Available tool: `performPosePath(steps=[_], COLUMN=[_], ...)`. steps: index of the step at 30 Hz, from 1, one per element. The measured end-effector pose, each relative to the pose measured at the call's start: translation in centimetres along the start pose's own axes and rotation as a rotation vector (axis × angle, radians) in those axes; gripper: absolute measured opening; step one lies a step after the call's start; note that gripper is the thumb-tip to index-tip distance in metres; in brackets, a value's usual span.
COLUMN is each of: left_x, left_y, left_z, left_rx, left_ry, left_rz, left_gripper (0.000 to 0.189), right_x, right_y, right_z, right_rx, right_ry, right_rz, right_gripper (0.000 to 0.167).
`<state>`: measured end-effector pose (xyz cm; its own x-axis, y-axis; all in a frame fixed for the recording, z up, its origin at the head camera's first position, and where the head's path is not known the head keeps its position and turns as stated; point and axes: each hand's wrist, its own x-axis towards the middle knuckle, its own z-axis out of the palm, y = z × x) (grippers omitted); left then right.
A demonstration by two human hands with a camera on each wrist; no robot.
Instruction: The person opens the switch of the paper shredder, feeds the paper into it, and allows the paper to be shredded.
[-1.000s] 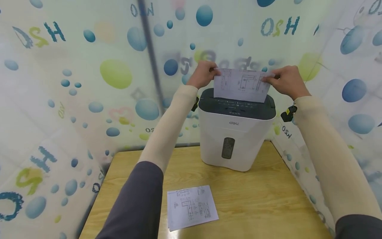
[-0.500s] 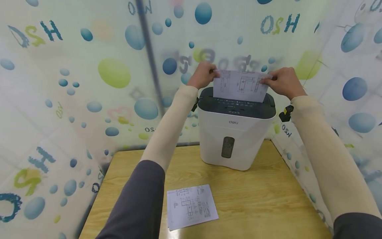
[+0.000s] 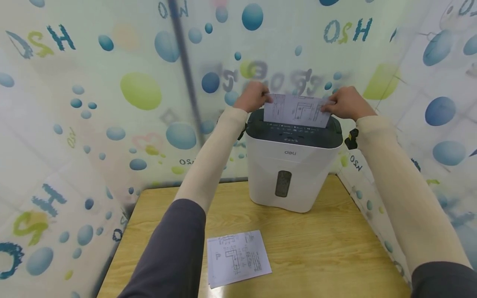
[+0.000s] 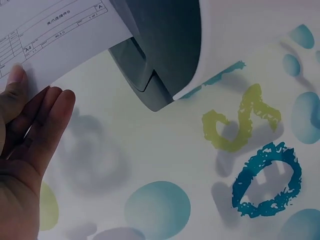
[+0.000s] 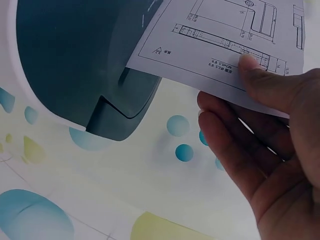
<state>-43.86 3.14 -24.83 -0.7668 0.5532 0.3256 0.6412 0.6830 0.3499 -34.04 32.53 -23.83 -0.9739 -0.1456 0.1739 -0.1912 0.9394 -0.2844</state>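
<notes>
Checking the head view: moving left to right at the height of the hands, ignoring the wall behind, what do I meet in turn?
Left hand → printed sheet → right hand.

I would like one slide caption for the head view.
Left hand and right hand hold a technical drawing at the top of a white deli paper shredder.

A yellowish wood-grain counter [image 3: 316, 252] stands close before a pale back wall [image 3: 231, 37] printed with blue and green drops and lettering. Similarly patterned, a left wall [image 3: 33, 165] and a right wall [image 3: 417, 124] flank the counter. Behind the counter, a dark grey stripe [image 3: 184, 62] slants down the back wall.
</notes>
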Motion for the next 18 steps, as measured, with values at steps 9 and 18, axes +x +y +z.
performPosePath(steps=[9, 18], left_x=[0.1, 0.1], left_y=[-0.2, -0.7], left_z=[0.5, 1.5], left_rx=[0.026, 0.065], left_ry=[-0.044, -0.082], left_rz=[0.019, 0.009], left_gripper=[0.023, 0.023], right_x=[-0.1, 0.2], right_y=[-0.1, 0.3], right_z=[0.4, 1.2], right_rx=[-0.028, -0.006], right_ry=[-0.039, -0.096], right_rz=[-0.002, 0.016], right_gripper=[0.033, 0.031])
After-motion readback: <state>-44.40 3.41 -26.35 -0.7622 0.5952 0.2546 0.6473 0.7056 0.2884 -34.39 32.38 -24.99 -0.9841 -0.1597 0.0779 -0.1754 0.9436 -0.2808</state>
